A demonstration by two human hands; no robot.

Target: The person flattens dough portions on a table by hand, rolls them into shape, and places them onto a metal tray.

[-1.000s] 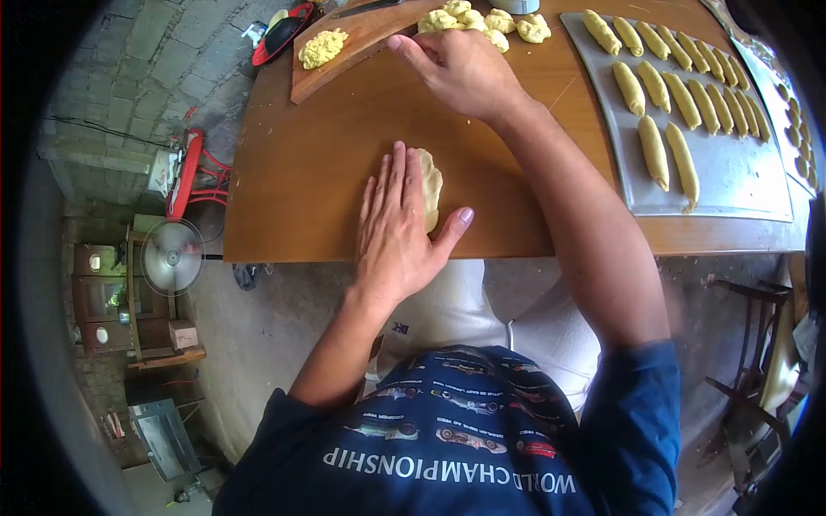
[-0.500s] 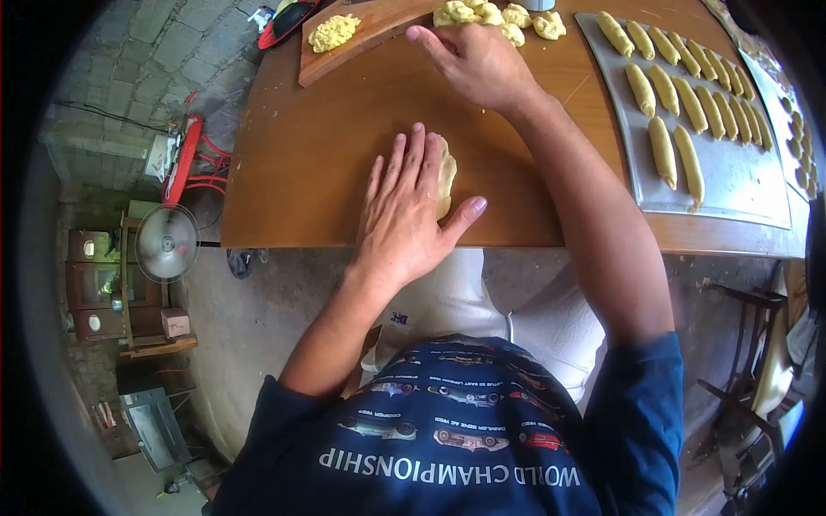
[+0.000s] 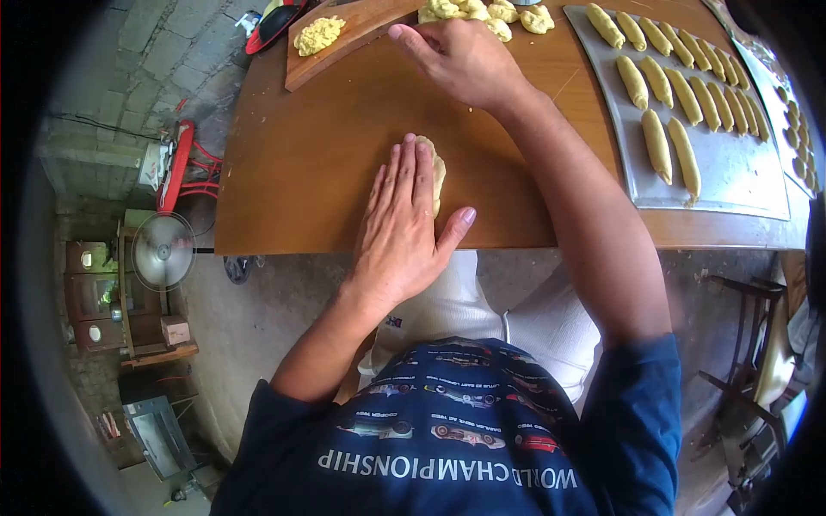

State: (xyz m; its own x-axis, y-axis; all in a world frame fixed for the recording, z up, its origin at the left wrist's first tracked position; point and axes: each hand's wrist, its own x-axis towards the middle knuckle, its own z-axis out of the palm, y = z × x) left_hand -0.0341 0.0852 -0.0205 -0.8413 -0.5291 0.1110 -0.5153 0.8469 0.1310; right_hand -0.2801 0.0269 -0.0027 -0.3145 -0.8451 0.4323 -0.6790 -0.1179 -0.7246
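Note:
My left hand (image 3: 403,215) lies flat on a piece of pale dough (image 3: 437,176) near the table's front edge, its thumb spread to the right. The palm and fingers cover most of that dough; only its right side shows. Farther back, my right hand (image 3: 469,60) is raised over the wooden table (image 3: 301,172), thumb pointing left and the other fingers curled. Whether it holds anything is hidden. Just beyond it lie several lumps of yellow dough (image 3: 536,19). A crumbly yellow mound (image 3: 319,36) sits on a wooden board (image 3: 366,26) at the back left.
A metal tray (image 3: 714,185) with several long dough rolls (image 3: 656,147) rests on the right of the table. Beyond it is another tray with small round pieces (image 3: 801,138). A fan (image 3: 164,251) and a red object (image 3: 176,165) stand off to the left.
Both hands keep about the same places on and over the table. The fingers of my left hand, more spread half a second ago, are closer together now. The view has shifted slightly.

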